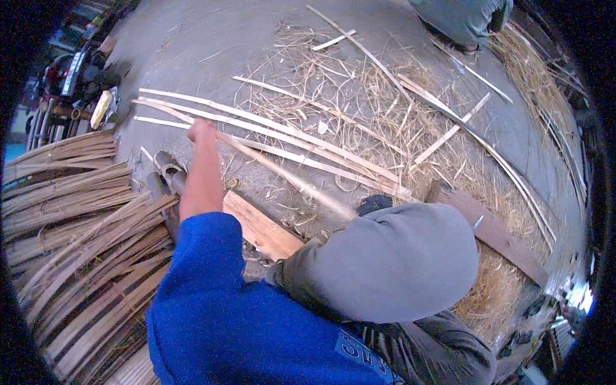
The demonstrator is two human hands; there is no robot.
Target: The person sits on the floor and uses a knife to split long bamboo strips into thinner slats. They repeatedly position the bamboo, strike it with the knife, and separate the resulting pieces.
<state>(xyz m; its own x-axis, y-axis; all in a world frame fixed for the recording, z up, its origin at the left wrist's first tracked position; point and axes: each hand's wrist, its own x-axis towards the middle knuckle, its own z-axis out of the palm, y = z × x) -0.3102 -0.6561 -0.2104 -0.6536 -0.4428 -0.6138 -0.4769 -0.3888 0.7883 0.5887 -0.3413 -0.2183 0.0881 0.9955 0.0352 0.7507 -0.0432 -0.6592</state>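
My left hand [203, 130] is closed around a thin bamboo strip [276, 168], at the end of my outstretched, blue-sleeved arm. From the fist the strip slants down to the right toward my grey-clad knee [410, 263], blurred near that end. Several pale strips [282, 133] lie side by side on the ground just beyond it. My right hand does not show. A small metallic tip [478, 222] pokes out at the right of the knee; what it belongs to is hidden.
Bundles of split bamboo strips [77, 224] fill the left side. A short wooden board [260, 224] lies beside my arm, and a brown plank [491, 234] right of my knee. Curly shavings [321, 77] litter the ground ahead. Another person [462, 22] is at the far right.
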